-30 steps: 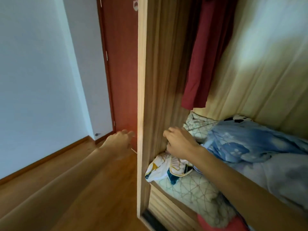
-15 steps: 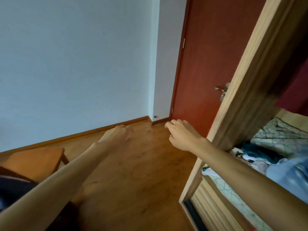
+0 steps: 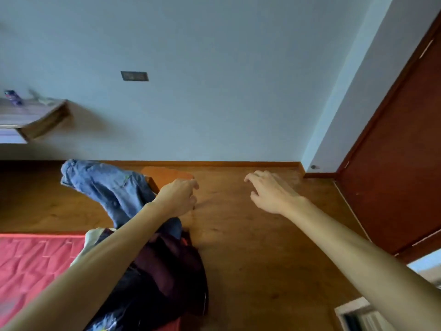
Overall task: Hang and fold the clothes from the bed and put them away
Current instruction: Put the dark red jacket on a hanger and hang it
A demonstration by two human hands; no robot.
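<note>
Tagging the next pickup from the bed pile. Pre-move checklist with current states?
1. Left hand free: ok, fingers loosely curled, holding nothing.
2. Right hand free: ok, fingers relaxed, holding nothing.
3. Clothes left to take: ok, blue jeans and a dark maroon garment lie piled beside the red bed sheet.
4. Grip on a garment: not ok, none yet.
5. Pile untangled: cannot tell, the left arm covers part of it.
6. Hanger at hand: cannot tell, none in view.
</note>
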